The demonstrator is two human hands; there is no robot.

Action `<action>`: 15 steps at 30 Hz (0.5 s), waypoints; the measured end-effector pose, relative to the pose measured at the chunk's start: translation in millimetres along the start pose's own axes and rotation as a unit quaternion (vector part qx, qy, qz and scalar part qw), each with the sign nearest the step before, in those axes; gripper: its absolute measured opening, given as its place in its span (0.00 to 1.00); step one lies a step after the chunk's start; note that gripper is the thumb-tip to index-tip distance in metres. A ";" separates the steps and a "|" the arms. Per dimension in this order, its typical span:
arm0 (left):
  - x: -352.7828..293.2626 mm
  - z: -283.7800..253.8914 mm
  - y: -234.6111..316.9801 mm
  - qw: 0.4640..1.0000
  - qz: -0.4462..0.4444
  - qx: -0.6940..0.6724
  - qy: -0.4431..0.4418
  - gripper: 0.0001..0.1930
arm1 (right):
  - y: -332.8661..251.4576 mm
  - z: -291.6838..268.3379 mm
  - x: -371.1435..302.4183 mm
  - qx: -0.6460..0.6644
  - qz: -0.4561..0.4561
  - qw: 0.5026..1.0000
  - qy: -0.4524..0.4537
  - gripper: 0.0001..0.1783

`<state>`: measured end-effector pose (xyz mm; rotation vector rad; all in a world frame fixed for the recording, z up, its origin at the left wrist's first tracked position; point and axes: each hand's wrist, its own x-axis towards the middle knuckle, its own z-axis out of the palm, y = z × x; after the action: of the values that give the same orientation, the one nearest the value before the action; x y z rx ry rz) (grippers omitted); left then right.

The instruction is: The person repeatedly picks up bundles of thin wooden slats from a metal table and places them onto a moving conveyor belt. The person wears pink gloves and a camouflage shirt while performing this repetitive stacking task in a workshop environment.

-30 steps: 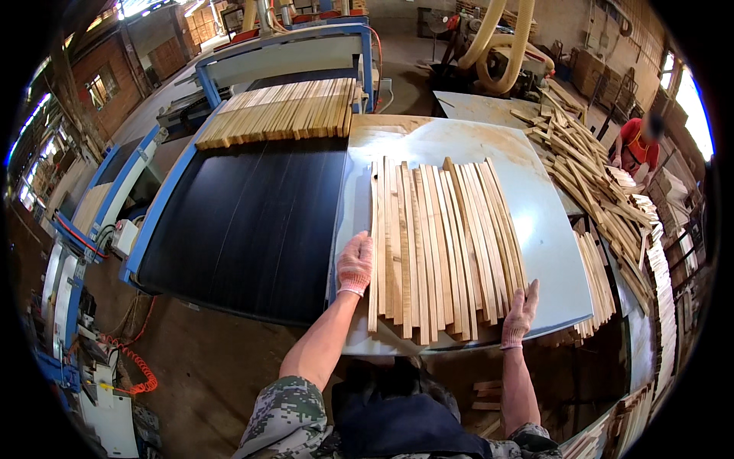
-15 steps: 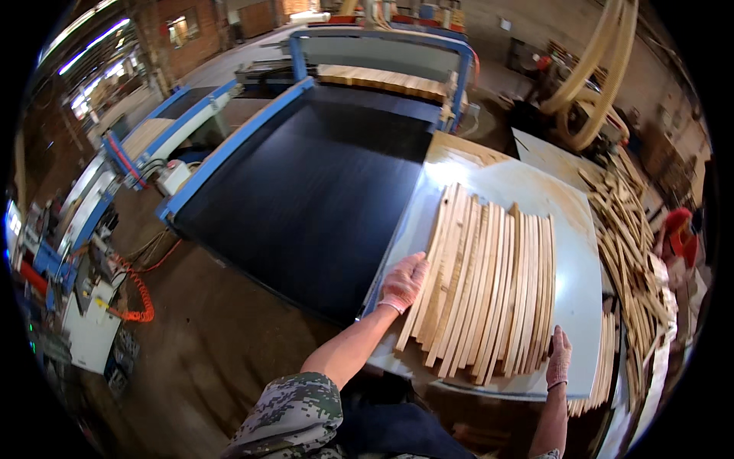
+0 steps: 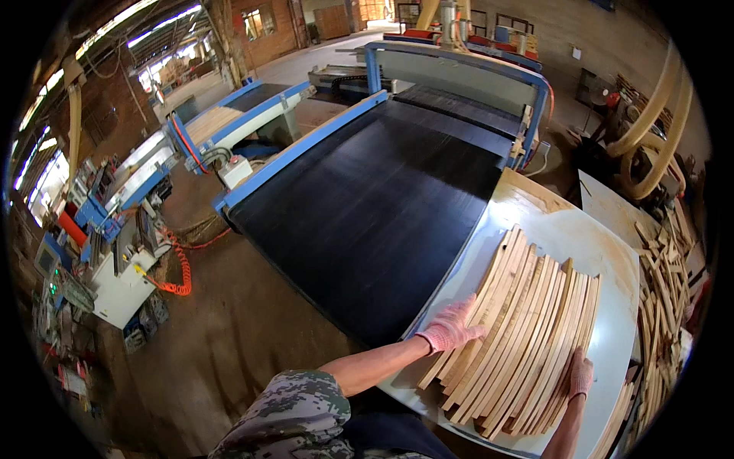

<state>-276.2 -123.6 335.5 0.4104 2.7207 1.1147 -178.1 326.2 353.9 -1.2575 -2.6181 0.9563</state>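
A row of long, thin wooden strips lies side by side on a pale, smooth tabletop. Against the row's left edge rests my left hand in a pinkish work glove, fingers stretched out and thumb spread over the outer strips. My right hand, gloved alike, lies along the right edge near the front end, its fingers extended and touching the outermost strip. The strips' near ends are uneven, and some bow slightly. Part of the right hand's fingertips is hard to make out beside the wood.
Left of the table runs a wide black conveyor belt with a blue side rail and a blue-framed gantry. Scrap wood is heaped at the right. A white machine cabinet with an orange coiled hose stands left.
My right hand has come in against the strips, and my left thumb now lies over them. The wood at the belt's far end has gone from sight. The view has turned left.
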 end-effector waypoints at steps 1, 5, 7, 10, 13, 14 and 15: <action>-2.9 -5.6 4.7 1.000 -0.007 -0.012 0.003 0.54 | -4.1 2.1 -2.3 0.009 0.001 1.000 -0.008 0.41; 0.7 -50.5 2.1 1.000 -0.011 0.001 -0.016 0.55 | -18.9 20.6 -31.2 0.077 0.008 0.997 -0.030 0.34; 7.0 -83.5 -18.7 0.999 -0.019 0.048 -0.006 0.55 | -37.8 43.6 -55.3 0.059 -0.043 0.997 -0.027 0.32; 16.5 -139.3 -68.9 0.995 0.002 0.094 -0.014 0.56 | -89.8 86.4 -99.0 0.124 -0.019 0.991 -0.044 0.31; 24.5 -204.6 -135.8 0.991 -0.031 0.129 -0.011 0.54 | -169.2 139.0 -148.2 0.100 -0.044 0.992 -0.065 0.29; 26.1 -228.6 -159.2 0.990 -0.019 0.139 -0.003 0.53 | -195.8 153.6 -167.3 0.097 -0.049 0.990 -0.085 0.29; 28.1 -252.4 -182.4 0.990 -0.014 0.142 0.010 0.52 | -224.8 170.2 -184.0 0.092 -0.041 0.990 -0.099 0.29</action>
<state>-402.8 -405.6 383.1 0.3983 2.9012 0.7282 -264.9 1.9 379.5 -1.0545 -2.6235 1.3351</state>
